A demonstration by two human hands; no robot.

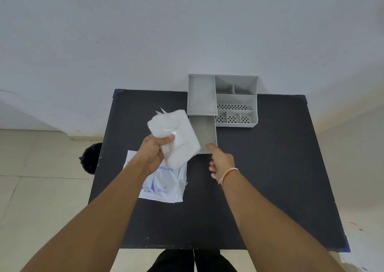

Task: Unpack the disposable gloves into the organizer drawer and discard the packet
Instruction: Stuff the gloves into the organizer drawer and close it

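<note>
My left hand [152, 152] grips a thick stack of clear white disposable gloves [176, 134], held above the table just left of the drawer. The grey organizer [236, 99] stands at the table's far edge. Its drawer [202, 132] is pulled out toward me and looks bare inside. My right hand [220, 160] touches the drawer's front edge with a fingertip, the other fingers loosely curled, holding nothing. The flat white packet [166, 186] with blue print lies on the table under my left wrist.
The black table [270, 178] stands against a white wall. A black bin [90, 158] sits on the tiled floor at the table's left side. The organizer has several small compartments on its right part.
</note>
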